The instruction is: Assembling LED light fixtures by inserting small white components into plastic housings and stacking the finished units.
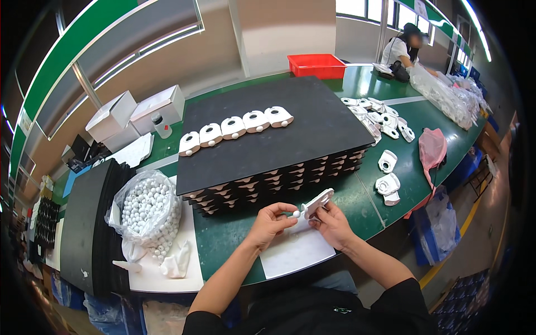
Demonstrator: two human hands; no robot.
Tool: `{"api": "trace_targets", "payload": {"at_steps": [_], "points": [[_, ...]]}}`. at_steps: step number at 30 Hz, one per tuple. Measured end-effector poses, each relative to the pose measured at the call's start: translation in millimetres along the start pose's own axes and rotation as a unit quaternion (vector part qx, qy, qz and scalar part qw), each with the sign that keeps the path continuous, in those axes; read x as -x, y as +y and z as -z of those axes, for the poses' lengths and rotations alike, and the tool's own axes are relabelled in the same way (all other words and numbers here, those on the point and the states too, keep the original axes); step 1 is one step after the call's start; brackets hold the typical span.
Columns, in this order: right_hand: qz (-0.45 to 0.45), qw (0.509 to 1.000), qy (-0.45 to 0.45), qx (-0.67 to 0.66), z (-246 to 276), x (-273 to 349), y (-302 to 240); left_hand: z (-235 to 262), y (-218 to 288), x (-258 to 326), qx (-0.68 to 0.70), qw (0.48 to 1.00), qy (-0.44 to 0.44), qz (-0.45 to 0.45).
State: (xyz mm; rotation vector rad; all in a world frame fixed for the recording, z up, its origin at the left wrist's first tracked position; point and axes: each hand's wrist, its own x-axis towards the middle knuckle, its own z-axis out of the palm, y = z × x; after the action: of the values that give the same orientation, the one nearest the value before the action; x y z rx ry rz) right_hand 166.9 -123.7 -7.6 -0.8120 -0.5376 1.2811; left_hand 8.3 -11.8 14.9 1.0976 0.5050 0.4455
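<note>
White housing [320, 200]: lower end hidden by the right fingers [334, 213]; far face out of view.
White ball [296, 214]: partly covered by the left fingers [277, 208].
Black boards [312, 123]: ahead of the fingers; pieces [226, 194] between them show only at the edges.
Co-worker [397, 51]: far ahead and right of the fingers; head blurred, hands indistinct among clear bags [441, 100].
Shirt mark [342, 310]: bodyward of the fingers, too small to read.
Dark sleeves [401, 307]: behind the fingers, cut off by the lower edge.
</note>
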Motion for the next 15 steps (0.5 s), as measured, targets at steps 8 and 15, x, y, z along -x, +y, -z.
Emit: {"api": "trace_targets", "payload": {"at_steps": [8,15], "points": [[0.008,1.0,-0.003,0.0,-0.5,-0.6,2.0,-2.1,0.9,1.3,-0.05,0.998,0.024,-0.011],[0.015,1.0,-0.001,0.001,1.1,-0.5,3.8,-3.5,0.0,1.2,-0.061,0.997,0.031,-0.021]]}}
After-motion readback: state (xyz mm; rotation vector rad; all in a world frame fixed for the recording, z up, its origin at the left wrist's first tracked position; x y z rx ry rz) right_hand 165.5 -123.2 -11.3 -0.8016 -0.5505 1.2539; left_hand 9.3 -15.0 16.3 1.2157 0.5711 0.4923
